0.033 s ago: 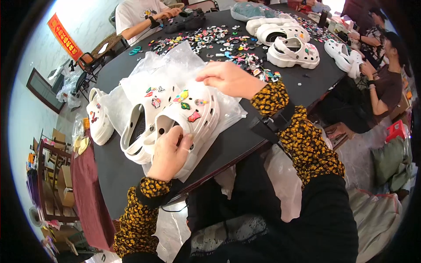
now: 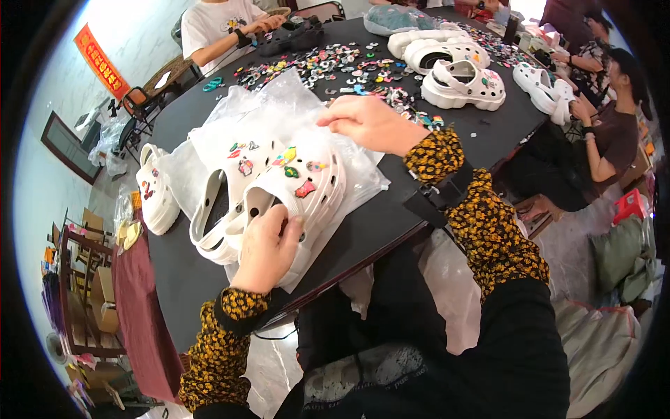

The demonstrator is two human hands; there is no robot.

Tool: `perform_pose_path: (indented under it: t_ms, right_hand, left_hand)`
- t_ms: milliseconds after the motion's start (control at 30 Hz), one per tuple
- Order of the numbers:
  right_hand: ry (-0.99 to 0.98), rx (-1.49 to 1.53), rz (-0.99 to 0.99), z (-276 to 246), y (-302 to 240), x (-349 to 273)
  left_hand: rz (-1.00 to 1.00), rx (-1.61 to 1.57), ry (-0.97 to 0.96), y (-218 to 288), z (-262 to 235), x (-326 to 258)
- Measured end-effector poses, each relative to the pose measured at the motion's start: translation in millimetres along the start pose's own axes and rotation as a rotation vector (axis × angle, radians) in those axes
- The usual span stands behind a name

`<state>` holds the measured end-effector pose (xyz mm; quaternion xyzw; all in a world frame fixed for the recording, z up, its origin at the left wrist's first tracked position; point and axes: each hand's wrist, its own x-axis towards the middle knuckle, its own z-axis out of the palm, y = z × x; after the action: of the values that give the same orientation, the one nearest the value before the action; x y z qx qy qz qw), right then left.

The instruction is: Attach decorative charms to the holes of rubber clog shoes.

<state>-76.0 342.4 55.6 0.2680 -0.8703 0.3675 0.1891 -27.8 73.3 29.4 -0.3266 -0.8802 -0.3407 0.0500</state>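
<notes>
A white clog (image 2: 317, 162) with several colourful shoe charms lies on a clear plastic bag (image 2: 283, 94) on the black table (image 2: 363, 251). My left hand (image 2: 269, 244) is closed around its heel end, thumb and fingers at the opening. Beyond the toe, my right hand (image 2: 366, 122) pinches the edge of the plastic bag; its fingertips are partly hidden. Left of the held clog rests a second charm-covered white clog (image 2: 209, 223), its toe partly under the plastic. Another white clog (image 2: 159, 192) stands farther left.
Loose charms (image 2: 349, 66) are strewn over the table's far half. White chunky clogs (image 2: 464, 84) stand at the far right. A co-worker (image 2: 220, 31) handles a black clog (image 2: 289, 36) across the table; another person (image 2: 607, 133) sits at the right with white clogs (image 2: 544, 91). Teal scissors (image 2: 212, 84) lie far left.
My right hand has shifted slightly to the right with the plastic edge, away from the clog's toe. My left hand keeps its hold on the clog.
</notes>
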Motion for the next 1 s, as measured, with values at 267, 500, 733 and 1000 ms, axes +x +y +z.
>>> perform_pose_path:
  t_ms: [267, 500, 733, 1000]
  right_hand:
    - [0.053, -0.072, 0.302, -81.9, 18.6, -58.0]
    - [0.039, -0.059, 0.363, -74.5, 58.0, -82.9]
    - [0.022, -0.206, 0.272, -52.5, 77.8, -62.2]
    - [0.02, -0.318, 0.289, -32.1, 113.9, -61.8]
  left_hand:
    - [0.086, -0.074, 0.009, 23.0, -48.7, -10.2]
    - [-0.074, -0.594, -0.161, 6.8, -106.2, 6.5]
    - [-0.353, -0.58, 0.229, -62.9, -79.5, 33.6]
    - [-0.513, -0.527, 0.112, -61.3, -53.5, 46.9]
